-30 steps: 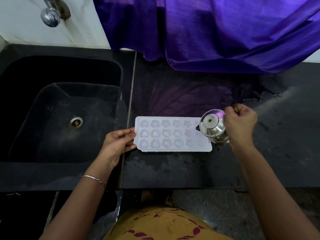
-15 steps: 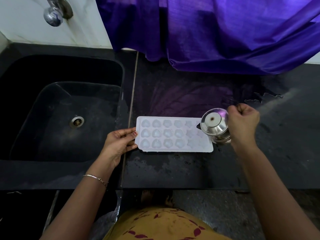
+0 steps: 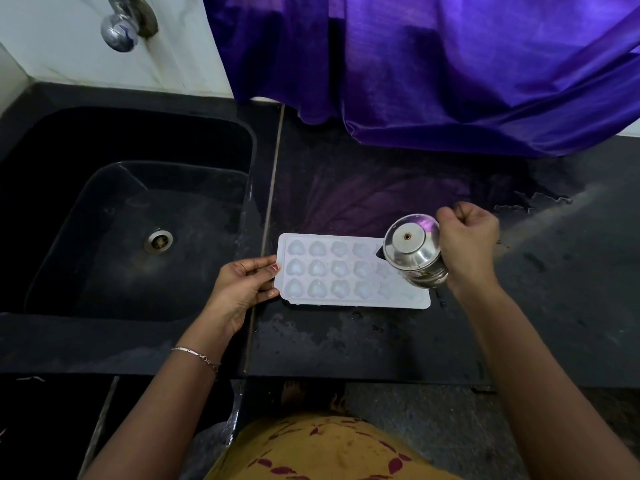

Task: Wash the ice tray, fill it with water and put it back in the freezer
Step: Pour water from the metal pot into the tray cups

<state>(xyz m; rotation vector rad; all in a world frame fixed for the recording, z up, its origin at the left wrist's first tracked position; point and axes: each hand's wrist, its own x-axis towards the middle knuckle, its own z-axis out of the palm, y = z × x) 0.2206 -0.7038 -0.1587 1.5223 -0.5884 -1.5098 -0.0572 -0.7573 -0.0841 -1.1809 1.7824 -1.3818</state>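
1. Now the white ice tray (image 3: 353, 304) lies flat on the dark counter (image 3: 346, 344), just right of the black sink (image 3: 104, 341), with its long side running left to right.
2. At the tray's left end, the left hand (image 3: 242, 285) rests with its fingers (image 3: 266, 294) nearly straight and close together. Their tips and the thumb tip touch the tray's short edge. They seem to press against it rather than pinch it, though the contact is small in this view.
3. On the right, the right hand (image 3: 467, 244) is curled into a tight fist round the handle of a steel jug (image 3: 412, 251). The handle itself is hidden inside the grip.
4. That jug hangs tilted above the tray's right end, with its round lid facing up and left and its dark spout over the far-right cells.
5. Heart-shaped cells on the tray's left side look glossy. I cannot tell whether water is falling from the spout.
6. Farther off, a chrome tap (image 3: 121, 29) sits on the white wall above the sink, and purple cloth (image 3: 450, 64) drapes onto the counter's far edge.
7. A thin bracelet (image 3: 197, 355) circles the left wrist.
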